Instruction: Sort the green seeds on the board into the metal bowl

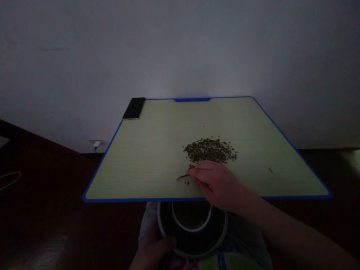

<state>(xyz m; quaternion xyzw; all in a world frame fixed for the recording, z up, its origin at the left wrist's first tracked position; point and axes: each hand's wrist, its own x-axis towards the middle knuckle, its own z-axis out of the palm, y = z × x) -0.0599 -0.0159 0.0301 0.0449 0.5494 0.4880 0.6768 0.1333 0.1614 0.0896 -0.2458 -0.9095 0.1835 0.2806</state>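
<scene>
My right hand (213, 183) is closed in a pinch near the table's front edge. From its fingertips juts a thin, dark, curved tool (182, 176), whose exact kind is too dim to make out. A few small brown grains lie by its tip. Just beyond the hand spreads a loose pile of greenish-brown grains (209, 150). Below the table edge, my left hand (156, 242) grips the left rim of a round, pale-rimmed bowl (197, 245) on my lap. Inside the bowl shows a smaller white-rimmed round vessel (194, 229), partly hidden by the table; its contents are dark.
The pale table (140, 161) has a blue edge and stands against a wall. A dark phone (134, 108) lies at its far left corner. A small reddish sliver (270, 170) lies at the right. A white plug (97, 144) sits low on the wall.
</scene>
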